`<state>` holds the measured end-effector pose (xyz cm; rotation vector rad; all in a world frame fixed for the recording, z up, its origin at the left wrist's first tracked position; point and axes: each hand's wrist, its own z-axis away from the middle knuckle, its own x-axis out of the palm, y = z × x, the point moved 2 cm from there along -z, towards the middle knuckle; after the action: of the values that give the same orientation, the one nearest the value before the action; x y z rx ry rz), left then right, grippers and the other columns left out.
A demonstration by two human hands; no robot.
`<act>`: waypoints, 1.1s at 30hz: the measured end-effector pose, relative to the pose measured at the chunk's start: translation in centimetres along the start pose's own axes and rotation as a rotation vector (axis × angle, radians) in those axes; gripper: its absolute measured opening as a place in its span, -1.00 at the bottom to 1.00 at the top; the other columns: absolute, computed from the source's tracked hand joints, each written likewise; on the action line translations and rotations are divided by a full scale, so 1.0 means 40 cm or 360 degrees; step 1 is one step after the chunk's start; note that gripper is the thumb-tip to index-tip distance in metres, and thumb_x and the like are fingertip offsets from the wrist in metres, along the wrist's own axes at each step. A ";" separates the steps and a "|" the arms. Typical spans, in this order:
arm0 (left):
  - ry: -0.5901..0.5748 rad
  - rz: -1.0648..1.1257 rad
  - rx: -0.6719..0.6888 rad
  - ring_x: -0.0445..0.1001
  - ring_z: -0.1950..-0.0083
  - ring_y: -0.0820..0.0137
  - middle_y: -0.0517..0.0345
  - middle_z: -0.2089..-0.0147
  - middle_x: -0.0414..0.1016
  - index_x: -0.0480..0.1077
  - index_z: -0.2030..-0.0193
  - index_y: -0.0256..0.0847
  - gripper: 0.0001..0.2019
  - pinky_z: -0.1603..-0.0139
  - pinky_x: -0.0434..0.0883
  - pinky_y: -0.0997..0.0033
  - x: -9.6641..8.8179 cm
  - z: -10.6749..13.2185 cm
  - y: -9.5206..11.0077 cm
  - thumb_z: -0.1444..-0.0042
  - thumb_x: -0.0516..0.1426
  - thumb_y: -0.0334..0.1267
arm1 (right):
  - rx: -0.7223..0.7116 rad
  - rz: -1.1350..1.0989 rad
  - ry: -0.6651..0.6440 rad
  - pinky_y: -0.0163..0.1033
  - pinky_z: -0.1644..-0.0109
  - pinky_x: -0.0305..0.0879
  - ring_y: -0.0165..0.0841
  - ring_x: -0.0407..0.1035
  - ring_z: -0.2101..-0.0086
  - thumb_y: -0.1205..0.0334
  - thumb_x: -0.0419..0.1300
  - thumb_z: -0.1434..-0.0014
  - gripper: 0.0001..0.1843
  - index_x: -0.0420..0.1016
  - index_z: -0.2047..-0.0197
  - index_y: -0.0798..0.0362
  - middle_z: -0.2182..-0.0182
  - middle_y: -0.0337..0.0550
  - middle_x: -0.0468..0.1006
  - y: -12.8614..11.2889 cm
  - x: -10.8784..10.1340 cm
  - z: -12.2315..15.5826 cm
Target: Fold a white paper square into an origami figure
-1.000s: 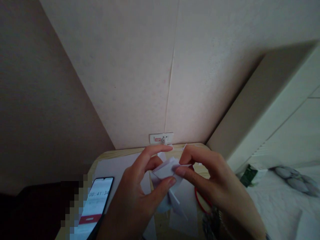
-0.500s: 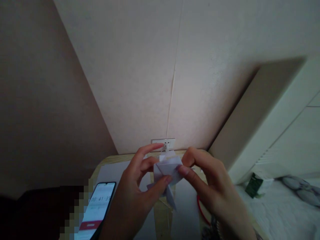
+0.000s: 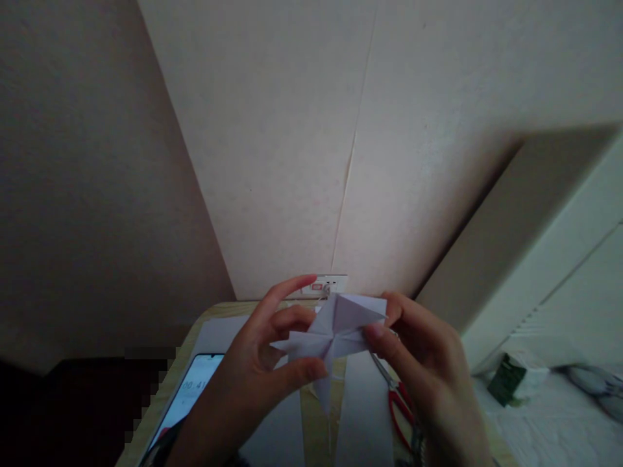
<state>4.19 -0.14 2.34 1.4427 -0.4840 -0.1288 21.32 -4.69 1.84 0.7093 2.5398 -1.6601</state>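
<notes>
A folded white paper pinwheel shape (image 3: 335, 331), with creased flaps fanning out from its middle, is held up over the table. My left hand (image 3: 272, 353) grips its left side, thumb in front and the index finger raised away from the paper. On the right, my right hand (image 3: 421, 360) pinches a flap between thumb and fingers. Scissors (image 3: 400, 408) with red handles lie under my right hand, partly hidden by it. Below my left forearm a phone (image 3: 192, 389) shows a running timer, partly covered.
White paper sheets (image 3: 365, 415) lie on the wooden table (image 3: 318, 431). A wall socket (image 3: 335, 283) with a plug is behind the hands. To the right, a green and white box (image 3: 509, 379) rests on a white quilted surface (image 3: 530, 428) beside a pale cabinet (image 3: 545, 259).
The paper has opened out from a compact fold into spread flaps facing me. My right hand has moved a little right, and the scissors show more. The view has shifted slightly.
</notes>
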 end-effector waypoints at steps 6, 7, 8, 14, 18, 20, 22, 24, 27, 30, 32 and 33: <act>0.0310 -0.0047 0.0163 0.57 0.37 0.48 0.38 0.41 0.60 0.49 -0.05 -0.10 -0.54 0.34 0.43 0.59 -0.005 -0.009 -0.004 0.01 0.44 -0.28 | -0.0193 0.0215 -0.0218 -0.25 0.38 0.32 -0.30 0.45 0.47 0.19 0.23 -0.26 -0.71 0.36 0.51 -0.05 0.55 -0.25 0.52 -0.006 0.010 -0.031; 0.0358 -0.0061 0.0207 0.59 0.35 0.46 0.39 0.43 0.59 0.48 -0.05 -0.10 -0.54 0.32 0.44 0.58 -0.007 -0.010 -0.005 0.01 0.44 -0.30 | -0.0223 0.0243 -0.0276 -0.25 0.38 0.33 -0.30 0.46 0.46 0.21 0.24 -0.25 -0.73 0.38 0.50 -0.06 0.54 -0.25 0.54 -0.007 0.011 -0.035; 0.0386 -0.0065 0.0234 0.61 0.33 0.44 0.41 0.46 0.58 0.48 -0.05 -0.10 -0.53 0.29 0.46 0.57 -0.008 -0.011 -0.005 0.02 0.44 -0.33 | -0.0242 0.0270 -0.0343 -0.25 0.38 0.33 -0.29 0.47 0.46 0.23 0.24 -0.25 -0.75 0.41 0.49 -0.05 0.52 -0.24 0.56 -0.008 0.012 -0.037; 0.0449 0.0120 0.0238 0.67 0.27 0.37 0.43 0.47 0.61 0.47 -0.05 -0.09 -0.43 0.17 0.54 0.49 0.002 -0.009 -0.010 0.14 0.46 -0.41 | -0.0266 0.0245 -0.0422 -0.28 0.37 0.37 -0.30 0.49 0.44 0.20 0.24 -0.32 -0.76 0.51 0.41 -0.01 0.49 -0.24 0.59 -0.016 0.025 -0.028; 0.0517 0.0176 0.0221 0.70 0.28 0.33 0.37 0.40 0.66 0.54 -0.02 -0.06 -0.44 0.25 0.58 0.49 0.021 0.000 -0.018 0.18 0.49 -0.35 | -0.0304 0.0213 -0.0287 -0.32 0.40 0.36 -0.35 0.44 0.47 0.14 0.23 -0.36 -0.71 0.49 0.42 -0.01 0.51 -0.29 0.58 -0.021 0.029 -0.018; 0.0541 0.0220 0.0240 0.69 0.33 0.38 0.33 0.36 0.69 0.57 0.02 -0.06 -0.50 0.24 0.59 0.51 0.028 0.004 -0.021 0.17 0.49 -0.33 | -0.0355 0.0219 -0.0280 -0.33 0.41 0.36 -0.37 0.43 0.48 0.15 0.22 -0.37 -0.72 0.48 0.41 -0.02 0.51 -0.32 0.57 -0.021 0.030 -0.015; 0.0564 0.0210 0.0274 0.69 0.32 0.37 0.32 0.36 0.69 0.59 0.06 -0.05 -0.54 0.24 0.59 0.53 0.032 0.006 -0.020 0.17 0.48 -0.34 | -0.0404 0.0235 -0.0315 -0.34 0.42 0.36 -0.39 0.43 0.48 0.20 0.22 -0.37 -0.74 0.47 0.40 -0.03 0.51 -0.34 0.55 -0.019 0.032 -0.015; 0.0601 0.0169 0.0309 0.71 0.26 0.31 0.32 0.40 0.66 0.61 0.11 -0.05 -0.57 0.27 0.60 0.53 0.030 0.006 -0.017 0.19 0.48 -0.36 | -0.0450 0.0252 -0.0291 -0.37 0.39 0.39 -0.41 0.46 0.44 0.27 0.27 -0.33 -0.85 0.48 0.32 -0.05 0.47 -0.36 0.56 -0.013 0.031 -0.017; 0.0633 0.0193 0.0314 0.72 0.23 0.28 0.31 0.40 0.65 0.60 0.16 -0.07 -0.61 0.26 0.60 0.52 0.024 0.004 -0.018 0.20 0.47 -0.39 | -0.0577 0.0231 -0.0106 -0.41 0.25 0.47 -0.43 0.50 0.30 0.40 0.34 -0.22 -0.74 0.46 0.06 -0.06 0.25 -0.32 0.59 -0.004 0.024 -0.019; 0.0645 0.0251 0.0303 0.74 0.22 0.28 0.25 0.33 0.71 0.58 0.15 -0.10 -0.57 0.25 0.60 0.52 0.022 0.003 -0.020 0.21 0.49 -0.39 | -0.0841 0.0246 0.0013 -0.42 0.04 0.46 -0.44 0.44 0.11 0.51 0.27 -0.22 -0.57 0.42 -0.09 -0.06 0.06 -0.25 0.50 -0.003 0.014 -0.014; 0.0622 0.0280 0.0285 0.75 0.24 0.27 0.22 0.28 0.74 0.59 0.11 -0.11 -0.54 0.29 0.60 0.55 0.025 0.004 -0.020 0.22 0.50 -0.42 | -0.0988 0.0363 0.0010 -0.45 -0.06 0.41 -0.46 0.40 0.04 0.55 0.23 -0.23 -0.60 0.46 -0.05 -0.05 0.03 -0.25 0.45 -0.008 0.010 -0.010; 0.0599 0.0299 0.0272 0.75 0.25 0.28 0.19 0.27 0.76 0.59 0.10 -0.12 -0.53 0.31 0.59 0.56 0.027 0.004 -0.020 0.22 0.49 -0.43 | -0.1026 0.0425 -0.0004 -0.47 -0.08 0.38 -0.47 0.39 0.02 0.56 0.21 -0.24 -0.63 0.49 -0.01 -0.04 0.03 -0.25 0.44 -0.011 0.010 -0.008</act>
<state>5.26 -0.80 1.84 1.5358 -0.3225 0.3365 20.88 -4.42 2.26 0.9045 2.5917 -0.6927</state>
